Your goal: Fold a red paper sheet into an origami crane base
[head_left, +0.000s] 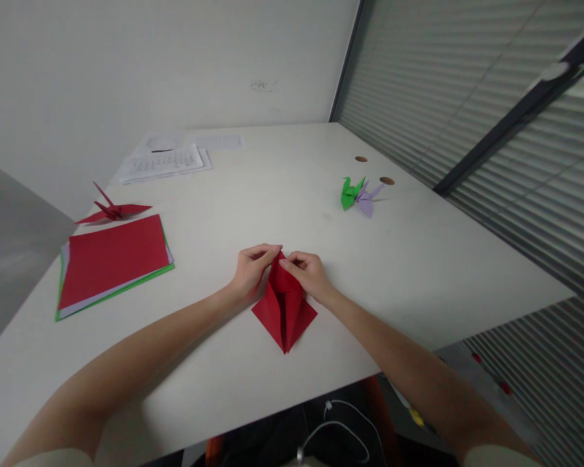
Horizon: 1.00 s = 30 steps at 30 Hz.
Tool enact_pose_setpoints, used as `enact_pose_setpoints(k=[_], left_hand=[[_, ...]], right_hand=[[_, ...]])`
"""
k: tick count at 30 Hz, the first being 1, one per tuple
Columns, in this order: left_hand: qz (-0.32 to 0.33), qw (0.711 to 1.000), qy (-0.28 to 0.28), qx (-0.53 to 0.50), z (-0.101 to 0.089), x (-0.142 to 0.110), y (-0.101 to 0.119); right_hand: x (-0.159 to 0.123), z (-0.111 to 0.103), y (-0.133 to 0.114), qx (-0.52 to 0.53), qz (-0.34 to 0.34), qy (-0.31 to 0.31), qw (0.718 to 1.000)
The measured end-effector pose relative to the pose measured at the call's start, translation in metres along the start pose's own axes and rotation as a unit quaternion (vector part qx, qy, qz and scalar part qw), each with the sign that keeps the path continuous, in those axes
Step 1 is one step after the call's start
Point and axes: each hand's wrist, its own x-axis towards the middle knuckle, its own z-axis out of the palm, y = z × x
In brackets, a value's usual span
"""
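Red paper [294, 308]: on the table [272, 181], straight ahead of the person, folded into a kite-like shape; its far end lies between the left hand [253, 269] and the right hand [309, 272].
Long axis: runs from the far tip back toward the person – roughly in line with the body, near tip pointing at the table's near edge.
Bearing from grip: both hands work at the far end; the bulk of the paper lies on the near side of the fingers, unheld.
Slit: down the middle of the near half, reaching the near tip, with layers parted slightly along it.
Side corners: one juts left, one right, both below the hands and free of the fingers.
Nearer hand: left – its fingertips sit at the far tip itself; the right sits a little lower, on the upper right edge.
Left pinch: thumb and forefinger together, clamped on the tip.
Right pinch: thumb laid over the edge, forefinger bent close against it; seems closed on the paper, though the underside is hidden.
Left of work: stack [117, 259] of coloured squares, red crane [111, 211] just beyond it.
Far right: green crane [351, 194] touching or nearly touching purple crane [366, 202]; cannot tell which.
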Motion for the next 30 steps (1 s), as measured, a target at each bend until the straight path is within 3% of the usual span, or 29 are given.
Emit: enact_pose_setpoints(k=[7,13,30], left_hand=[[0.096,0.988,0.027,0.119,-0.0006,-0.0025,-0.0012],[0.060,0.995,-0.037,0.077,-0.0005,-0.0056,-0.0046],[0.079,0.995,-0.018,0.066,0.0033,-0.0047,0.0015]], right_hand=[[-0.0002,0.0019,-0.0010,0.000,-0.004,0.000,1.000],[-0.0011,0.0012,-0.0028,0.061,0.022,0.007,0.998],[-0.0022,0.0001,-0.0042,0.044,0.028,0.001,0.999]])
